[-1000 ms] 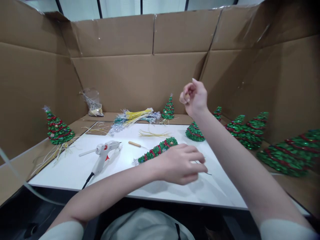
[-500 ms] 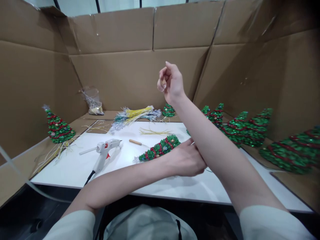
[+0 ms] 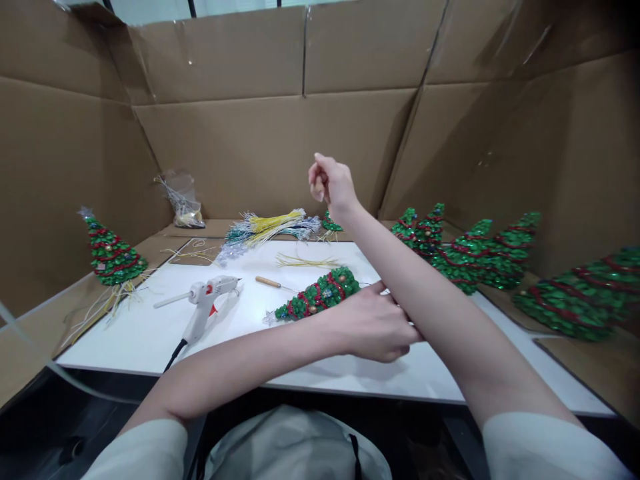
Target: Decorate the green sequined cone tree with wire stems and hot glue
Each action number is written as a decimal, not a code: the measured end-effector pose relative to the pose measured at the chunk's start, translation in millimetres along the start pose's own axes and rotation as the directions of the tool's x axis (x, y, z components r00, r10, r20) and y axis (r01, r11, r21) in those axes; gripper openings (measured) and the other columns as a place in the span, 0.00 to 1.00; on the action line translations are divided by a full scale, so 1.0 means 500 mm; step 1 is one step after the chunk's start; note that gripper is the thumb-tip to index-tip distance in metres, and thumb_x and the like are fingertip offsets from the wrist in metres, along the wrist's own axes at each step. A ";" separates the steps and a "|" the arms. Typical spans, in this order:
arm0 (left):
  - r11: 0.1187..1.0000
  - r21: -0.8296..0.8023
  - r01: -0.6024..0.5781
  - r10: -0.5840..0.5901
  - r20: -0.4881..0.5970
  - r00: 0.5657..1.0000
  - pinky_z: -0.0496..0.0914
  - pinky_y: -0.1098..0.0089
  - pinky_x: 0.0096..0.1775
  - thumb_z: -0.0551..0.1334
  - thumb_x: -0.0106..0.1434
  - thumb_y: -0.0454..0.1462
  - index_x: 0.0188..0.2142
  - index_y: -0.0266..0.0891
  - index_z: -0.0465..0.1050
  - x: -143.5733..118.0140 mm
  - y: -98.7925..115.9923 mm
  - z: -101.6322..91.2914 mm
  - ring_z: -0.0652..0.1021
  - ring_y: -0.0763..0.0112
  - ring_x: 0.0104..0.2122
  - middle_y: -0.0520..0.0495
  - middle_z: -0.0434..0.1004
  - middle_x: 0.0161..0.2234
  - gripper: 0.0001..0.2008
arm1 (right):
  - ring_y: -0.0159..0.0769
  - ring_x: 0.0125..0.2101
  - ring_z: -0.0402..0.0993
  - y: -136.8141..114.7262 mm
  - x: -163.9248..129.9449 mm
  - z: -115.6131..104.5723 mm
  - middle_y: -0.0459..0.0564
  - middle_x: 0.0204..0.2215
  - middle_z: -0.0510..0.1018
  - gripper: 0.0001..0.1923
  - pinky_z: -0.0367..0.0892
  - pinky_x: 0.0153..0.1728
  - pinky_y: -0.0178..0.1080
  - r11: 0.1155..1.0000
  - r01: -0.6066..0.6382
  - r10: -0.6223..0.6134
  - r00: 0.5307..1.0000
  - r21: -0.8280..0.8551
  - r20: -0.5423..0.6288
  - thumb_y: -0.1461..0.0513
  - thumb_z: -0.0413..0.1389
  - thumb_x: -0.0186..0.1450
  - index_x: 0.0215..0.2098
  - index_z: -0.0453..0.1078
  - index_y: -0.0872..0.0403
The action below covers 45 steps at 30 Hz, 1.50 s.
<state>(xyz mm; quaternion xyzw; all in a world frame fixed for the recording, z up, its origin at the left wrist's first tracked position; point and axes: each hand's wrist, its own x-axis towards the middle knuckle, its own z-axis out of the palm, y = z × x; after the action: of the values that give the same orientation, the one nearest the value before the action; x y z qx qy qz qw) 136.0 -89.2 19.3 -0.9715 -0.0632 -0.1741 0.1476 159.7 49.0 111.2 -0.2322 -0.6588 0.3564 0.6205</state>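
A small green Christmas tree (image 3: 319, 295) with red garland and a silver star tip lies on its side, its tip pointing left. At its wide end is my left hand (image 3: 383, 327), back of the hand up and fingers curled; the fingertips and whatever they hold are hidden, partly behind my right forearm. My right forearm crosses above it, and my right hand (image 3: 333, 187) is raised over the far side of the table. Its fingers are closed, and I cannot make out anything in them. Behind the tree lies a wooden-handled tool (image 3: 269, 282) with a thin metal shaft.
A white glue gun (image 3: 205, 303) with a glue stick stands left on the white board (image 3: 270, 257). Yellow wires (image 3: 306, 261) and a wire bundle (image 3: 273, 228) lie farther back. One tree (image 3: 114, 253) stands left, several trees (image 3: 463, 257) right. Cardboard walls (image 3: 230, 153) enclose the table.
My right hand has come down a little and left. The lying tree shows different ornaments, as if rolled slightly. My left hand has shifted slightly nearer to me.
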 end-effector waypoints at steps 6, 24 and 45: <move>0.987 0.053 0.154 -0.145 -0.146 0.979 0.61 0.57 0.48 0.54 0.55 0.35 0.30 0.37 0.75 -0.021 -0.037 0.001 0.73 0.59 0.37 0.45 0.77 0.31 0.10 | 0.23 0.10 0.47 -0.001 -0.030 0.002 0.37 0.07 0.51 0.25 0.45 0.13 0.31 0.997 0.048 -0.044 0.996 -0.059 0.079 0.47 0.49 0.61 0.14 0.59 0.54; 0.671 -0.452 0.588 -0.739 -0.346 0.577 0.67 0.69 0.40 0.52 0.56 0.26 0.32 0.38 0.74 -0.163 -0.100 -0.002 0.74 0.70 0.35 0.49 0.75 0.33 0.14 | 0.37 0.29 0.71 0.244 -0.129 -0.256 0.49 0.28 0.77 0.13 0.59 0.28 0.33 0.221 -0.006 0.558 0.821 -0.975 0.121 0.56 0.54 0.54 0.35 0.74 0.52; 0.604 -0.471 0.642 -0.795 -0.305 0.524 0.67 0.73 0.37 0.51 0.59 0.28 0.35 0.37 0.74 -0.176 -0.104 -0.002 0.73 0.73 0.35 0.49 0.73 0.33 0.13 | 0.33 0.28 0.66 0.191 -0.131 -0.294 0.49 0.26 0.71 0.09 0.58 0.29 0.34 0.289 0.060 0.282 0.948 -0.956 0.145 0.58 0.52 0.60 0.31 0.71 0.55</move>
<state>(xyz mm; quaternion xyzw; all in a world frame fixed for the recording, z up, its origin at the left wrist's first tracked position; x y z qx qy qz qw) 44.8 -46.6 2.6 -0.7874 -0.3970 -0.4652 -0.0774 299.0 87.8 -7.4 -0.5456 -0.8046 -0.0317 0.2323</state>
